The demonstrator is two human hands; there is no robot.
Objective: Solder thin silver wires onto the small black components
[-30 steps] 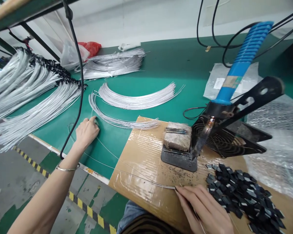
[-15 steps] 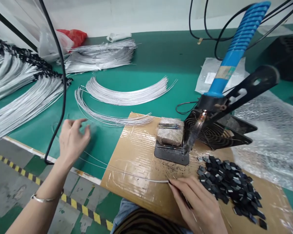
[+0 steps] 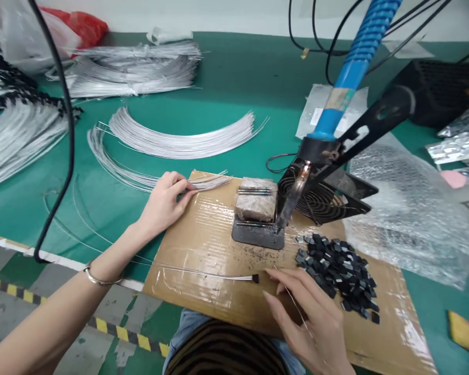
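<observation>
My left hand (image 3: 170,200) is closed, thumb and fingers pinching at the smaller bunch of thin white wires (image 3: 209,182); the fingertips hide how many wires they grip. My right hand (image 3: 310,320) is over the cardboard (image 3: 203,234), thumb apart from the fingers, with a thin silvery strand like solder wire (image 3: 297,304) running through it. Just left of those fingertips lies a small black connector (image 3: 255,278), apart from the hand. White wires (image 3: 219,275) run from it leftward across the cardboard and past the table edge under my left forearm.
A soldering iron with a blue handle (image 3: 352,73) stands in its holder behind a wrapped block (image 3: 256,200). Black connectors (image 3: 338,276) lie heaped to the right. A larger wire bundle (image 3: 187,143) is behind. A black cable (image 3: 68,130) hangs at left. Bubble wrap (image 3: 406,208) lies right.
My left hand has moved right onto the wire bunch. My right hand has let go of the black connector, which now lies visible on the cardboard. The view has shifted slightly.
</observation>
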